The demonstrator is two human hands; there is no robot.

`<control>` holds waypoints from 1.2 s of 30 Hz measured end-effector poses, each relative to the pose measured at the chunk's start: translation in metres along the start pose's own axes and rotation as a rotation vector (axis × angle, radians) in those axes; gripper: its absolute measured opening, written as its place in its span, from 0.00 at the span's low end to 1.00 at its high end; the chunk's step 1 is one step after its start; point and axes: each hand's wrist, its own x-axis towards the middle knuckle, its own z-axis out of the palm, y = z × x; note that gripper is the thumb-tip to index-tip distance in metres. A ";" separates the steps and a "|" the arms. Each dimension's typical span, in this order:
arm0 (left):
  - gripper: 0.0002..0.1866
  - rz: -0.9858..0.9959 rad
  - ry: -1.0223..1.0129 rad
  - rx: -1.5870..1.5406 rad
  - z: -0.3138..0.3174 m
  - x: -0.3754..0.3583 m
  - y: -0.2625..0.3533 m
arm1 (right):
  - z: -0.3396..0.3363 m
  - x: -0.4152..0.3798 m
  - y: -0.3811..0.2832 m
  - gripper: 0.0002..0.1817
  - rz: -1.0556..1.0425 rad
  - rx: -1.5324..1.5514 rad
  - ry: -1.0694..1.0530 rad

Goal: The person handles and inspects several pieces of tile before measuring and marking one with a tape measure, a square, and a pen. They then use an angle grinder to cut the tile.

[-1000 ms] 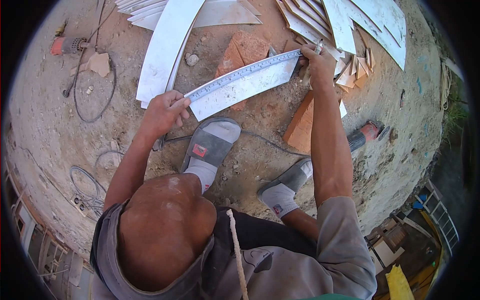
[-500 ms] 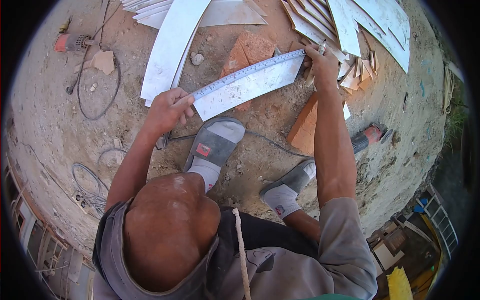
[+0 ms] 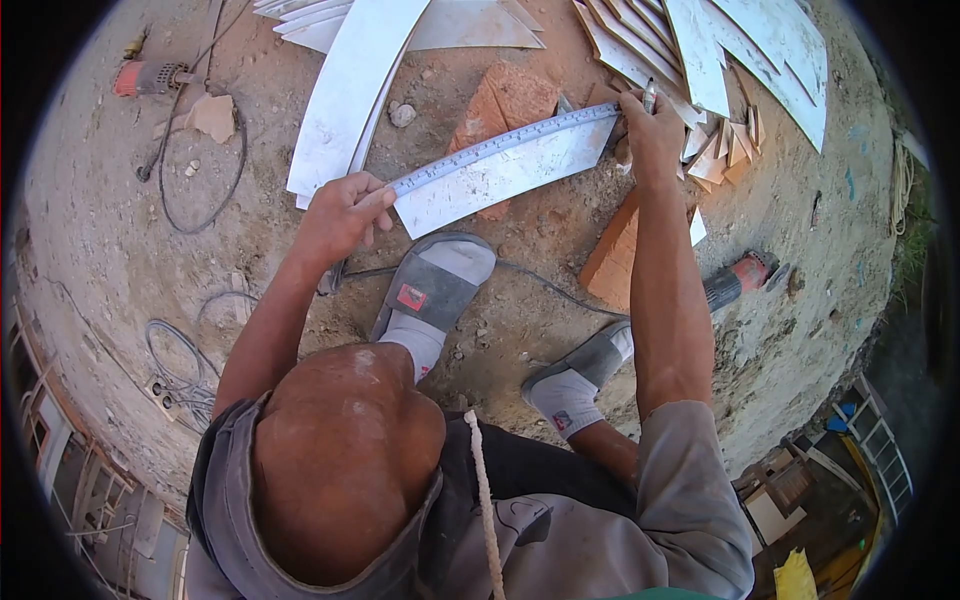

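A measuring tape (image 3: 500,149) is stretched along the far edge of a white tile piece (image 3: 500,183). My left hand (image 3: 345,215) pinches the tape's left end at the tile's corner. At the other end, my right hand (image 3: 652,130) has its fingers closed on the tape and also holds a pen-like marker (image 3: 649,97) pointing upward. The tile piece rests over a reddish brick (image 3: 508,100). A second brick (image 3: 612,255) lies by my right forearm.
Long white tile strips (image 3: 345,95) lie beyond my left hand, and more tiles (image 3: 700,50) are stacked at far right. An angle grinder (image 3: 740,280) lies right of my forearm; a red power tool (image 3: 148,78) with a cord sits far left. Coiled cable (image 3: 180,360) lies at left.
The whole scene has shifted slightly to the right in the view. Both hands keep their hold on the tape along the tile.
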 end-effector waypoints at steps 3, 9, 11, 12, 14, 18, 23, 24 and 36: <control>0.15 0.015 -0.003 0.004 0.000 0.001 -0.003 | -0.002 -0.002 -0.007 0.17 0.019 -0.019 0.045; 0.15 0.027 0.015 0.009 0.001 -0.001 0.000 | -0.014 0.001 -0.003 0.12 0.134 0.194 -0.049; 0.14 0.035 0.014 0.011 0.002 -0.001 0.001 | -0.017 -0.005 -0.013 0.09 0.254 0.333 -0.140; 0.14 0.036 0.018 0.013 0.002 -0.001 0.001 | -0.017 -0.005 -0.013 0.09 0.252 0.332 -0.139; 0.14 0.038 0.015 0.011 0.001 -0.001 -0.001 | -0.015 -0.005 -0.011 0.08 0.263 0.355 -0.199; 0.14 0.034 0.013 -0.001 0.002 -0.001 -0.001 | -0.009 0.000 -0.005 0.07 0.260 0.378 -0.179; 0.14 0.026 0.011 -0.003 0.002 -0.001 -0.001 | -0.004 0.007 0.001 0.06 0.078 0.189 -0.081; 0.15 0.017 0.014 -0.007 0.002 -0.001 -0.001 | -0.004 0.008 0.002 0.06 0.078 0.189 -0.083; 0.15 0.030 -0.001 -0.005 0.001 -0.002 -0.002 | -0.007 -0.002 -0.010 0.09 0.204 0.276 -0.154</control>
